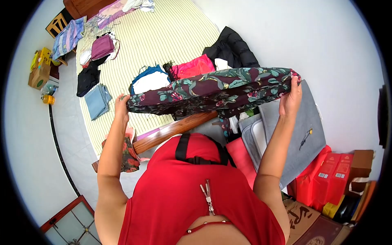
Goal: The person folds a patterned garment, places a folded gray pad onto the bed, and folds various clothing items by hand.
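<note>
A dark floral garment [228, 87] is stretched out between my two hands, above the near end of the bed. My left hand [121, 108] is closed on its left end. On the other side my right hand [291, 100] grips the right end, held a little higher in the view. The cloth hangs in a long folded band with green leaves and pink flowers; whether it is a dress or a skirt I cannot tell. Just beyond it lie a white and blue garment [151, 81], a bright pink garment [196, 66] and a black puffer jacket [230, 47].
The bed [163, 32] has a striped mat and a wooden end rail [175, 131]. Folded jeans [98, 101] and a purple folded garment [103, 47] lie along its left side. A grey fabric storage box [290, 126] stands open at right, near red boxes [332, 175].
</note>
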The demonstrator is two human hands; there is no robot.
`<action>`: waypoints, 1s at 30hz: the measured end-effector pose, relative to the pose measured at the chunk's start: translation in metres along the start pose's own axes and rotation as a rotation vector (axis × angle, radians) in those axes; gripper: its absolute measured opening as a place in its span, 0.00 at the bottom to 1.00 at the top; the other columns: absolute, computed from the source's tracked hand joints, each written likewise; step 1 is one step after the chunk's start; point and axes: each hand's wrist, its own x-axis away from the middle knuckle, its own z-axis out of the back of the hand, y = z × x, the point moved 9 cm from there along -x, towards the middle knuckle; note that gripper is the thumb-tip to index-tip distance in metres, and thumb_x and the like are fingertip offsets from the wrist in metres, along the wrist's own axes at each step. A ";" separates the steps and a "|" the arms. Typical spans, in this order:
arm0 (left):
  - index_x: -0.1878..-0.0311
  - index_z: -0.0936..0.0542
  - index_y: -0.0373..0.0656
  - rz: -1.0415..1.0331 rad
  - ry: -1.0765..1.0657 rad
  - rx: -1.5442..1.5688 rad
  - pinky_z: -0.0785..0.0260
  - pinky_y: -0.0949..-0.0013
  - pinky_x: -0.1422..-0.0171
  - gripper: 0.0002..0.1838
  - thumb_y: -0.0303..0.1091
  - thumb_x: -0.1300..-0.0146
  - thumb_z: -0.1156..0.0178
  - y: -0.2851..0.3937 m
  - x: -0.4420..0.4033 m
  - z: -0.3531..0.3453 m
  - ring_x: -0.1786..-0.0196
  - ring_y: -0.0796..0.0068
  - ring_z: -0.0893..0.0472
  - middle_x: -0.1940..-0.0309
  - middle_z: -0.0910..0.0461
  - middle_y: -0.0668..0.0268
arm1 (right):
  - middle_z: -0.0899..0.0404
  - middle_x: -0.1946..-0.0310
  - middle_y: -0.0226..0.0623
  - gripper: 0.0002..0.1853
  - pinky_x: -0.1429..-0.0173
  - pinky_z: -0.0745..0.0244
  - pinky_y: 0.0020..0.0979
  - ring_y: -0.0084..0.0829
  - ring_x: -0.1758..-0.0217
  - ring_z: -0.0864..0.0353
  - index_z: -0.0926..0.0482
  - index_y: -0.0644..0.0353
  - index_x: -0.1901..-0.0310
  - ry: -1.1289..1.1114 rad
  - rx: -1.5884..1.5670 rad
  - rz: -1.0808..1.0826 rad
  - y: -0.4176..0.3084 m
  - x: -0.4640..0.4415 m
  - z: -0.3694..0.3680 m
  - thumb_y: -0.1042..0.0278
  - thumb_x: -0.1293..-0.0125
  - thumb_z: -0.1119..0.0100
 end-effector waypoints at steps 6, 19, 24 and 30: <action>0.49 0.20 0.44 -0.337 -0.202 -0.316 0.34 0.77 0.54 0.11 0.35 0.32 0.43 0.072 0.046 -0.043 0.60 0.84 0.27 0.63 0.23 0.74 | 0.20 0.62 0.29 0.14 0.52 0.27 0.26 0.22 0.59 0.22 0.23 0.60 0.56 0.040 0.004 0.004 -0.001 -0.005 0.015 0.57 0.30 0.46; 0.63 0.22 0.37 -0.731 -0.402 -1.081 0.33 0.69 0.60 0.06 0.28 0.43 0.39 0.077 0.072 -0.059 0.67 0.71 0.24 0.67 0.28 0.66 | 0.18 0.60 0.31 0.15 0.51 0.25 0.30 0.26 0.57 0.19 0.21 0.59 0.56 0.094 -0.077 -0.257 0.068 -0.028 0.071 0.54 0.31 0.45; 0.62 0.21 0.38 0.021 -0.038 -0.249 0.33 0.71 0.56 0.13 0.38 0.36 0.48 0.047 0.038 -0.027 0.65 0.73 0.22 0.66 0.21 0.67 | 0.18 0.56 0.33 0.18 0.47 0.25 0.36 0.31 0.55 0.19 0.21 0.58 0.54 0.142 -0.163 -0.475 0.124 -0.012 0.048 0.50 0.31 0.46; 0.53 0.24 0.43 0.291 -0.094 0.018 0.32 0.56 0.42 0.16 0.42 0.32 0.55 0.006 0.075 -0.084 0.53 0.67 0.21 0.59 0.18 0.64 | 0.20 0.60 0.31 0.19 0.52 0.28 0.29 0.23 0.59 0.22 0.22 0.61 0.54 -0.097 0.090 -0.496 0.163 0.059 -0.048 0.51 0.30 0.47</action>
